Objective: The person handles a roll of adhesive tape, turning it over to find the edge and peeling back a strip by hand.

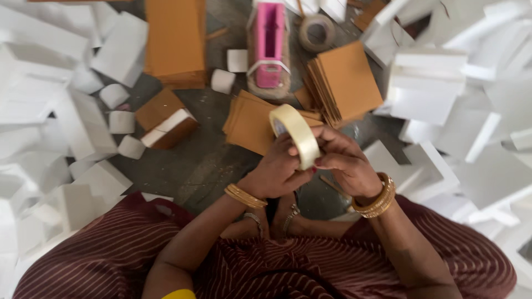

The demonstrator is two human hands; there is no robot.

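Both hands meet on one roll of pale packing tape (295, 134), held upright above the middle of the floor (194, 166). The left hand (277, 170) curls shut around its lower rim; the right hand (344, 160) pinches its edge with fingertips, seemingly picking at the tape end. Thin tape could split into slivers or re-stick under a nail. Just beyond lie stacked brown cardboard sheets (343, 83), a pink tape dispenser (269, 47) and scattered white foam blocks (426, 88), where a dropped roll may wedge.
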